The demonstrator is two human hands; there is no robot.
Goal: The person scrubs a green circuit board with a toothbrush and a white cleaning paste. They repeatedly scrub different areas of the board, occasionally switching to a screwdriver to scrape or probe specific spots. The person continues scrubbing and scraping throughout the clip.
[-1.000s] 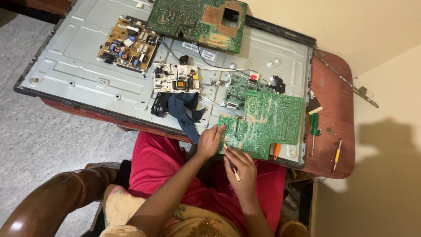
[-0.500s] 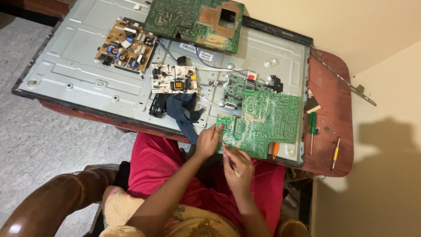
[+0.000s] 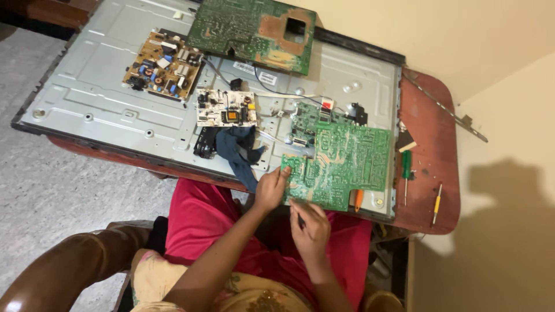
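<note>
Left hand (image 3: 270,188) pinches the near-left edge of the green circuit board (image 3: 341,164), grip closed on it, thumb side hidden under the fingers. The board lies solder side up at the near right corner of the grey metal back panel (image 3: 87,98), partly over a smaller green board (image 3: 309,118) with connectors. Right hand (image 3: 311,228) is just below the board's near edge, fingers curled around something thin and dark; grip looks closed, but what it holds is too small and covered to name. Can't tell if its tip touches the board.

Orange handle (image 3: 358,199) sticks out from under the board's near edge, rest hidden. Blue cloth (image 3: 237,150) sits left of the board, draped off the panel edge. White board (image 3: 225,108) just behind the cloth, brown board (image 3: 163,65) further left, large green board (image 3: 254,29) at the far side, its top cut off by the frame.

Reddish counter (image 3: 428,173) shows to the right of the panel: green-handled screwdriver (image 3: 406,173) and a thin yellow-handled tool (image 3: 437,203) lie well apart from the hands. Panel's left corner is cropped.
</note>
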